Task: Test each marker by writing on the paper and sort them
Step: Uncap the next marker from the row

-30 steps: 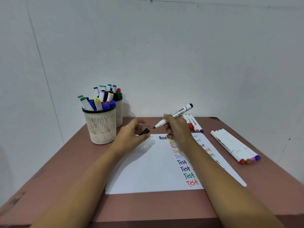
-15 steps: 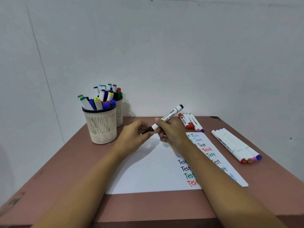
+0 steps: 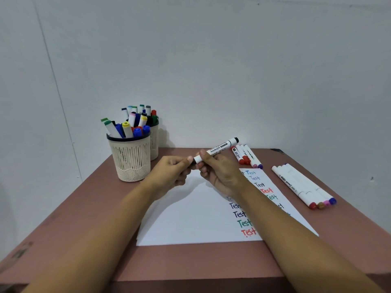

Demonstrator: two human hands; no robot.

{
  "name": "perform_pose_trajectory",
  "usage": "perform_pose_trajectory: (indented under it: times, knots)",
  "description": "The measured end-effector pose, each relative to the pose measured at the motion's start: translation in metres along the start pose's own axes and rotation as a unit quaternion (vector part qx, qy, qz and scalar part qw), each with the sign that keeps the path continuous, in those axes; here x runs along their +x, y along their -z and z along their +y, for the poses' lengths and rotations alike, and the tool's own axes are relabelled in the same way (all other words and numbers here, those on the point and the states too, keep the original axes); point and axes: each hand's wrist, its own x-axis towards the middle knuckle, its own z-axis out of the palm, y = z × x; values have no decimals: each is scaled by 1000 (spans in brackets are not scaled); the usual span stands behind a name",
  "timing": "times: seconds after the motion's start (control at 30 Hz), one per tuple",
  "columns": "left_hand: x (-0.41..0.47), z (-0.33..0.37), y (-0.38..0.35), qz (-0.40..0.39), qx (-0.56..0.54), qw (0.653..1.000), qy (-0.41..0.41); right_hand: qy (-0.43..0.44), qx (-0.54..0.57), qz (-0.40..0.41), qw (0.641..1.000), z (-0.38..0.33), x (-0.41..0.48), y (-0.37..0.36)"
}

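While the right hand (image 3: 220, 174) curls round the whiteboard marker (image 3: 221, 147), the left hand (image 3: 171, 171) pinches the cap (image 3: 193, 162) at its low end. The barrel slants up and away rightward above the paper (image 3: 190, 218) — so seating likely means pushing along that line, toward the sorted markers (image 3: 246, 157).

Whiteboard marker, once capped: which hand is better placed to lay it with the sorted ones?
Probably right. The right hand grips the whiteboard marker barrel, and the sorted markers lie on that side.
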Motion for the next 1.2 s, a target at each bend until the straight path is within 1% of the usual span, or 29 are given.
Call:
perform_pose_trajectory:
  times: [0.1,0.23,0.3,0.33,0.4,0.43,0.47,0.5,0.53,0.57,0.6,0.67,0.73,0.77,0.8,0.87,0.97,1.03,1.13,1.2]
  knots:
    - [-1,1,-1,-12,-56,997,46,4,-22,-10,1000,-2,-1,1]
    - [1,3,-6,54,-95,993,38,10,-58,30,998,-7,-2,2]
    - [3,4,-4,97,-107,989,31,0,-76,66,995,-10,-5,5]
    - [4,5,-1,120,-115,986,25,-7,-68,95,993,-13,-6,7]
    - [3,8,3,155,-121,981,-3,-9,-66,186,980,-19,-6,13]
    - [3,10,4,167,-117,979,-23,-6,-97,239,966,-20,-6,17]
    - [2,12,6,180,-109,977,-41,-2,-153,284,946,-18,-5,20]
    - [3,14,8,193,-98,975,-55,6,-228,311,923,-14,-5,24]
    - [1,17,10,205,-84,973,-64,20,-312,310,898,-8,-5,26]
    - [1,20,13,216,-63,972,-69,37,-391,284,875,-1,-5,28]
    - [2,23,15,229,-28,970,-79,50,-467,242,849,7,-5,31]
    - [3,34,20,251,63,959,-112,48,-602,147,783,18,-4,35]
    - [4,50,28,277,141,939,-149,29,-683,85,725,22,-2,36]
    - [4,60,31,287,174,927,-165,22,-702,72,708,22,-2,37]
    - [3,71,36,295,200,917,-180,17,-709,66,702,22,-2,37]
    - [4,91,48,309,232,899,-204,16,-707,64,704,22,-2,38]
    - [8,117,69,341,274,872,-218,25,-712,62,699,20,-3,36]
    - [10,132,83,358,283,860,-227,29,-713,62,698,20,-4,35]
    - [13,142,100,371,329,841,-216,29,-720,62,691,20,-3,36]
    - [13,141,107,357,367,836,-195,29,-720,62,690,20,-2,36]
